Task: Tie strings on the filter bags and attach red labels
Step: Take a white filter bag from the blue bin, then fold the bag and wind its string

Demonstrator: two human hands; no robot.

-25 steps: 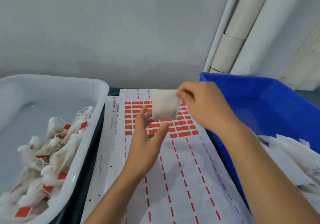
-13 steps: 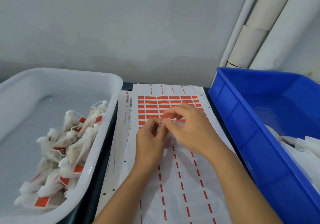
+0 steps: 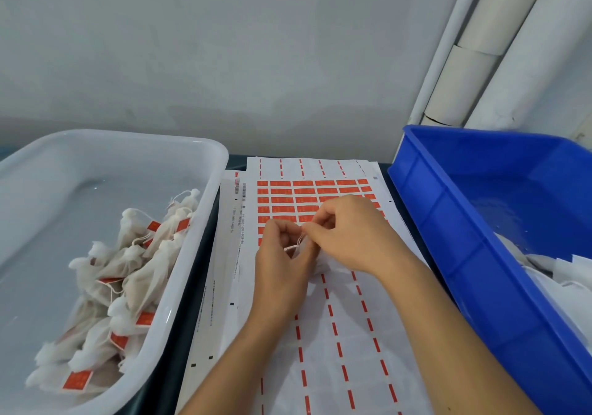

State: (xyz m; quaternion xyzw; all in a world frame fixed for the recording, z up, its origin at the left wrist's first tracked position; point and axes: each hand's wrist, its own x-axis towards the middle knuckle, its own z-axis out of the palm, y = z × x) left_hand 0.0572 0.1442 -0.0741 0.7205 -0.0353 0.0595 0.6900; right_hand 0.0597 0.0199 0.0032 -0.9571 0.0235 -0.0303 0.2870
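Observation:
Over the label sheet (image 3: 320,334), my left hand (image 3: 282,264) and my right hand (image 3: 349,238) meet around one white filter bag (image 3: 320,262), which they mostly hide. Both hands pinch its thin white string (image 3: 296,245) between fingertips, where a short loop shows. Rows of red labels (image 3: 288,201) fill the far part of the sheet, just beyond my fingers.
A white tub (image 3: 198,222) on the left holds several tied bags with red labels (image 3: 128,270). A blue bin (image 3: 448,254) on the right holds loose white filter bags (image 3: 551,273). White pipes (image 3: 480,62) run up the wall at the back right.
The bag came down from mid-air, where my right hand held it flat, to the sheet. Both hands closed in on it and now pinch its string. The view shifted left.

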